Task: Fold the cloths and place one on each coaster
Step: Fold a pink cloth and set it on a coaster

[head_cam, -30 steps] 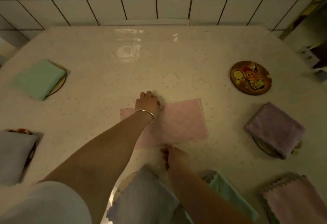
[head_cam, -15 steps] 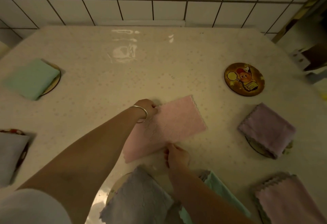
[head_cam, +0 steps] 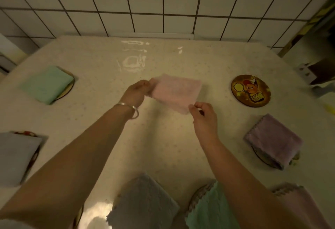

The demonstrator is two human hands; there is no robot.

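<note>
Holding a folded pink cloth (head_cam: 176, 93) up over the middle of the surface (head_cam: 163, 147), left hand (head_cam: 136, 92) pinching its left edge, right hand (head_cam: 204, 112) pinching the near right corner. Looks folded already, so probably just the drop-off left for this one.

Task-wise, pretty far along by the look of it. Green cloth (head_cam: 47, 84) sitting on a coaster at far left, grey cloth (head_cam: 16, 158) covering another at the left edge, purple cloth (head_cam: 273, 140) on one at right. Only one bare coaster (head_cam: 251, 90) in sight, the cartoon one at far right, just right of the pink cloth, so likely headed there. Closer in: another grey cloth (head_cam: 145, 203) over what looks like a coaster rim, then a green cloth pile (head_cam: 210, 208) and a pink cloth pile (head_cam: 297, 205) near the bottom edge. Can't tell whether those still need folding or have coasters waiting.

Pose: both forearms stretched forward from the bottom corners, converging on the cloth. Left wrist wearing a bracelet (head_cam: 129, 108), thumb and fingers closed on the fabric. Right hand knuckles up, fingertips nipping the corner.
</note>
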